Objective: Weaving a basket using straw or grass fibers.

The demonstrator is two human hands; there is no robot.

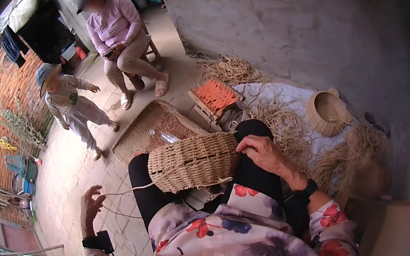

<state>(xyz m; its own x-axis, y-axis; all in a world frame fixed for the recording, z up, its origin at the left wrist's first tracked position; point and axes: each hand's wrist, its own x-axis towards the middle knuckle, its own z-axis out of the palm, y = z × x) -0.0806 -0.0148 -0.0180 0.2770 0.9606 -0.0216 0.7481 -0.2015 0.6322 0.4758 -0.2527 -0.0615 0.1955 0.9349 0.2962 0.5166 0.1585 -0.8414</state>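
A woven basket point(192, 162) of tan twisted cord lies tilted on its side across my lap, on my dark-trousered knees. At its right end my right hand point(265, 155) is closed on the edge, fingers bent; the fingertips are partly hidden. Out to the left, away from the basket, my left hand point(91, 208) has its fingers curled round a pale cord point(128, 189). That strand runs from the basket's lower left edge to the hand. More loose strands hang below it, over the paving.
A shallow woven tray point(134, 127) holding reddish bits and a clear bottle point(168, 137) lies beyond my knees. An orange-webbed stool point(214, 98), cord heaps point(283, 122) and a round basket point(326, 112) are at the right. One person point(119, 32) sits; another point(75, 102) stands at left.
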